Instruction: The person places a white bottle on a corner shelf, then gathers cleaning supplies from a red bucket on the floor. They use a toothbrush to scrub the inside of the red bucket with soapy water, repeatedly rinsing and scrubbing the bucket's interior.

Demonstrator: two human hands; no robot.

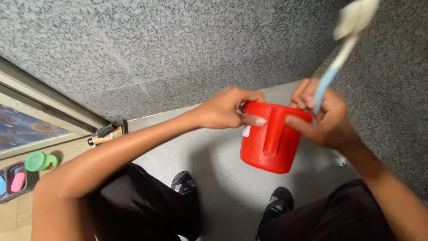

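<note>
Hands (pixel 227 109) on red mug (pixel 267 143), brush (pixel 332 73)

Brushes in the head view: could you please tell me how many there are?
2: a blue-handled brush held in the right hand, and a wooden scrubbing brush on the floor at left. Others may be hidden.

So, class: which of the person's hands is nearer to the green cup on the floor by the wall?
Left. The left hand grips the red mug's rim on the side towards the green cup; the right hand, holding a blue-handled brush, is on the mug's far side.
</note>
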